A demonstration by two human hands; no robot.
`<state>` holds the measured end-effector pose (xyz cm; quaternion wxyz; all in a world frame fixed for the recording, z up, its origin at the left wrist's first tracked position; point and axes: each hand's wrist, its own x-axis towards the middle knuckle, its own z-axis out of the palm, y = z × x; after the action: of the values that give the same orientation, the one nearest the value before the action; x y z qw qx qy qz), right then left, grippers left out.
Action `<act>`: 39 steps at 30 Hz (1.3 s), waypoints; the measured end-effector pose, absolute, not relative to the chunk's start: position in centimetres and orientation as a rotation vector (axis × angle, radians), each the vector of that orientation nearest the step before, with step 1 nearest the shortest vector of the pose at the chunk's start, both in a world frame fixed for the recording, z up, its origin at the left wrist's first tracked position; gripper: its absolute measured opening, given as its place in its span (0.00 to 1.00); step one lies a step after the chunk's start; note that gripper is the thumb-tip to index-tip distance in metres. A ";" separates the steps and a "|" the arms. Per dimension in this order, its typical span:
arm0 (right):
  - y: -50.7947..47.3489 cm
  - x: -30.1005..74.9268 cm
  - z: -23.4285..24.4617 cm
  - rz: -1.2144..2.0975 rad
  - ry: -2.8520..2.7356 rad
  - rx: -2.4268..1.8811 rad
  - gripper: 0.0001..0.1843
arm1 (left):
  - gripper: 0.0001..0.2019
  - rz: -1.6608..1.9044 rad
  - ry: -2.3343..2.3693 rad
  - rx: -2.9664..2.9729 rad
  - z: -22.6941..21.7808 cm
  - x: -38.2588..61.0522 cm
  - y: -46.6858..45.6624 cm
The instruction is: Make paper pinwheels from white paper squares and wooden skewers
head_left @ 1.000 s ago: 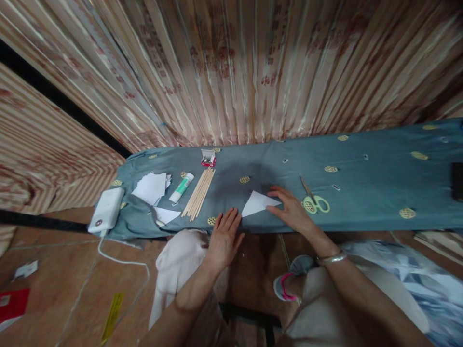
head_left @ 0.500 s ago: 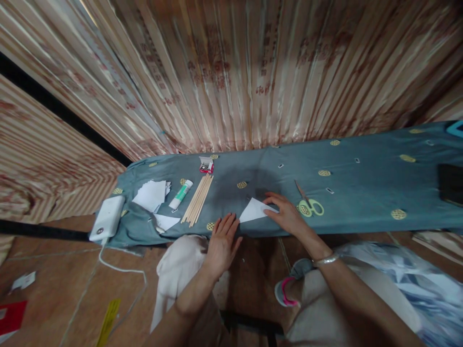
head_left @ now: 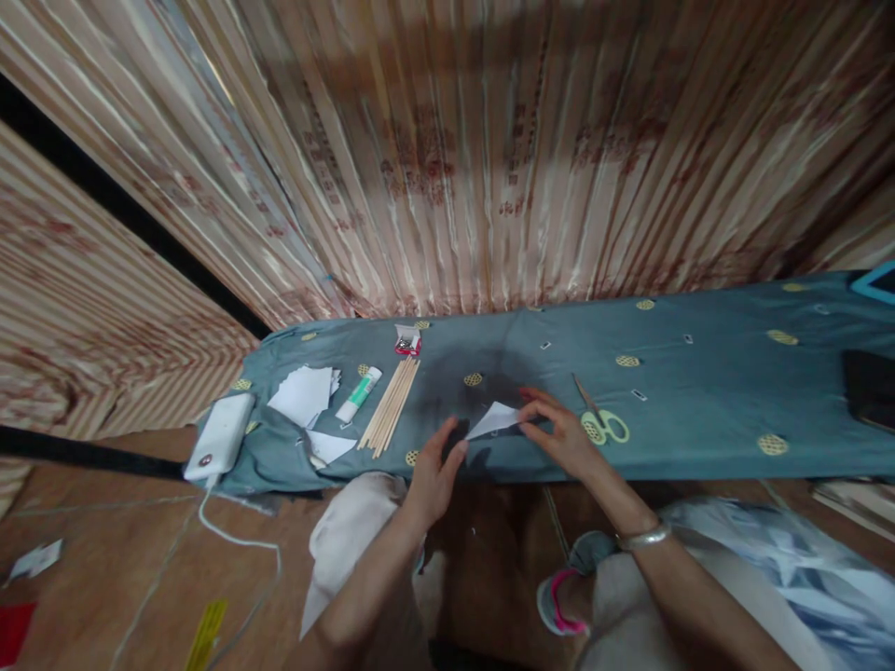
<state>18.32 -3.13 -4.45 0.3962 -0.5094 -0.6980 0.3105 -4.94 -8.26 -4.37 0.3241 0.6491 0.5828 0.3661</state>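
A white triangular piece of paper [head_left: 495, 419] is raised slightly off the cloth, tilted, between my two hands. My right hand [head_left: 559, 436] pinches its right corner between thumb and fingers. At the paper's pointed left end, my left hand [head_left: 434, 473] has thumb and fingers closed around the tip; the exact contact is small in view. Just right of my right hand lie scissors [head_left: 607, 425] with light green handles. Left of my left hand, several thin wooden sticks [head_left: 392, 408] lie side by side, and beside them is a white and green glue stick [head_left: 359, 395].
Further left are a stack of white paper pieces [head_left: 302, 395], a loose paper piece [head_left: 334, 447] and a white power bank [head_left: 222, 436] with a cable. Behind the sticks stands a small open red box [head_left: 408, 341]. A dark object [head_left: 867, 387] lies far right on the blue-green cloth [head_left: 699, 401].
The paper has come up off the cloth and tilted. My left hand has turned from lying flat to gripping the paper's left tip. The view has shifted slightly upward.
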 end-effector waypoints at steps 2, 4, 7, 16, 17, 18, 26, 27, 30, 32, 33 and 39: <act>-3.0 18.2 -3.9 0.811 -1.722 -1.274 0.04 | 0.25 0.987 1.424 1.487 -3.7 -4.3 -6.7; -2.9 18.1 -3.4 0.835 -1.689 -1.260 0.04 | 0.27 0.960 1.312 1.345 -3.0 -3.5 -5.2; -2.7 18.0 -2.6 0.855 -1.667 -1.251 0.04 | 0.23 0.841 1.227 1.215 -2.4 -2.4 -3.4; -2.4 19.0 -2.2 0.665 -1.754 -1.323 0.07 | 0.22 0.844 1.192 1.090 -3.0 -1.8 -0.7; -2.2 19.4 -2.3 0.610 -1.768 -1.340 0.09 | 0.22 0.887 1.207 1.079 -3.1 -1.8 -0.5; -2.1 19.9 -2.4 0.537 -1.777 -1.366 0.11 | 0.21 0.933 1.227 1.074 -3.1 -1.9 -0.3; -3.1 24.9 -2.0 -0.047 -1.970 -2.137 0.15 | 0.15 1.075 1.378 1.284 -2.7 -3.2 1.2; -3.4 25.2 -2.0 -0.055 -2.008 -2.200 0.15 | 0.15 1.091 1.395 1.317 -2.7 -3.3 1.4; -4.1 25.8 -2.2 -0.051 -2.041 -2.307 0.17 | 0.15 1.132 1.416 1.395 -2.6 -3.5 1.8; -4.3 25.9 -2.4 -0.027 -2.052 -2.344 0.18 | 0.15 1.143 1.414 1.418 -2.6 -3.5 2.0; -4.3 26.0 -2.5 -0.014 -2.070 -2.354 0.19 | 0.16 1.149 1.411 1.428 -2.6 -3.4 2.1; -4.1 25.7 -2.3 0.025 -2.153 -2.392 0.16 | 0.15 1.221 1.378 1.397 -2.8 -3.6 2.7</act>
<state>25.72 -4.12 -2.34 -0.0384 -0.7428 -0.6683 0.0077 -3.64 2.74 -2.85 0.4034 0.5530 0.5456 0.4835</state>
